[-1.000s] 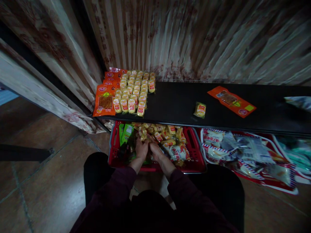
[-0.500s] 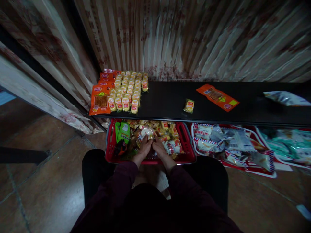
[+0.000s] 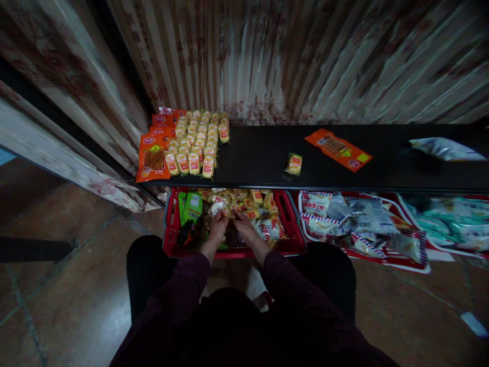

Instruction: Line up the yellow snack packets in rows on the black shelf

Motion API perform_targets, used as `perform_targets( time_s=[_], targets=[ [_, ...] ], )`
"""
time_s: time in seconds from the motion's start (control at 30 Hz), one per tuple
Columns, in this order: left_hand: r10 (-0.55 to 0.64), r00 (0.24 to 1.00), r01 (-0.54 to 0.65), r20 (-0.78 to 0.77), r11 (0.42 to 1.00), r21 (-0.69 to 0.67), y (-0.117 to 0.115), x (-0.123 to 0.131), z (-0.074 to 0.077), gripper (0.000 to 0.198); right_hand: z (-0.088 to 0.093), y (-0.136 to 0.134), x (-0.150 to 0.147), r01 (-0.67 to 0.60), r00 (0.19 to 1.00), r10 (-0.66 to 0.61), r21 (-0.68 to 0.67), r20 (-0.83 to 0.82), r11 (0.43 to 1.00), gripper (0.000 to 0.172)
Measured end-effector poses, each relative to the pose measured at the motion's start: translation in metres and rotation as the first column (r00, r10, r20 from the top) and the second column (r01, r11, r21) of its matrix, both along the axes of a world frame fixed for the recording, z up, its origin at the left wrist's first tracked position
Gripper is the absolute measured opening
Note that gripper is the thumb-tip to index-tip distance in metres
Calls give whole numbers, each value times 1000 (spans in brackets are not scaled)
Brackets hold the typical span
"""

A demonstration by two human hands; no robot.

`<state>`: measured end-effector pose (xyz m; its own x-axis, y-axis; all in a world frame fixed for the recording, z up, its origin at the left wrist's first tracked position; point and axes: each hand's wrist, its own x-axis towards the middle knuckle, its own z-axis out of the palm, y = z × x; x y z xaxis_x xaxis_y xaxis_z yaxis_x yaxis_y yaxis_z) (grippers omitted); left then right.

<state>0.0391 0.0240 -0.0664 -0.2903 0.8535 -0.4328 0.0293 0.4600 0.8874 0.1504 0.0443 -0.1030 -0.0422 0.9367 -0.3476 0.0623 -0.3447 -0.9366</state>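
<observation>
Both my hands are inside a red plastic basket (image 3: 292, 239) of mixed wrapped snacks, below the shelf's front edge. My left hand (image 3: 217, 228) is closed on a clear-wrapped packet (image 3: 219, 206) with a round white part; its exact kind is hard to make out. My right hand (image 3: 245, 228) is a little apart, its fingers stretched out over the yellow packets and no held thing visible. Beside it lies a red-and-white snack bag (image 3: 270, 229). A green packet (image 3: 192, 208) stands at the basket's left, with small yellow-wrapped snacks (image 3: 250, 214) along the back.
On the black shelf (image 3: 255, 148), rows of yellow-wrapped snacks (image 3: 194, 145) stand beside orange packets (image 3: 153, 160). Farther right are one yellow-wrapped snack (image 3: 294, 164), an orange packet (image 3: 338, 149) and a white bag (image 3: 445, 149). Another red basket (image 3: 412, 267) holds striped bags; teal bags (image 3: 454, 221) lie beyond.
My left hand and the clear-wrapped packet have shifted left, widening the space between my hands. The whole view has also shifted slightly.
</observation>
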Motion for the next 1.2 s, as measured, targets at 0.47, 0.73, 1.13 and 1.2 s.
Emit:
perform_targets(
  time_s=[0.47, 0.73, 1.13, 1.2],
  targets=[
    [-11, 903, -53, -430, 989, -138, 0, -12, -3, 39, 4, 3, 2, 87, 991, -92, -56, -98, 995, 42],
    [-162, 816, 156, -555, 986, -58, -12, 2, 17, 44, 7, 2, 0, 25, 1000, -25, -18, -7, 1000, 34],
    [-251, 854, 184, -456, 965, -187, -5, -3, -11, 47, 15, 1, -3, 123, 989, -129, -86, -71, 989, 24],
    [-215, 855, 149, -473, 974, -174, -4, -3, -10, 41, 17, 1, -3, 117, 982, -130, -103, -134, 988, 24]
  ],
)
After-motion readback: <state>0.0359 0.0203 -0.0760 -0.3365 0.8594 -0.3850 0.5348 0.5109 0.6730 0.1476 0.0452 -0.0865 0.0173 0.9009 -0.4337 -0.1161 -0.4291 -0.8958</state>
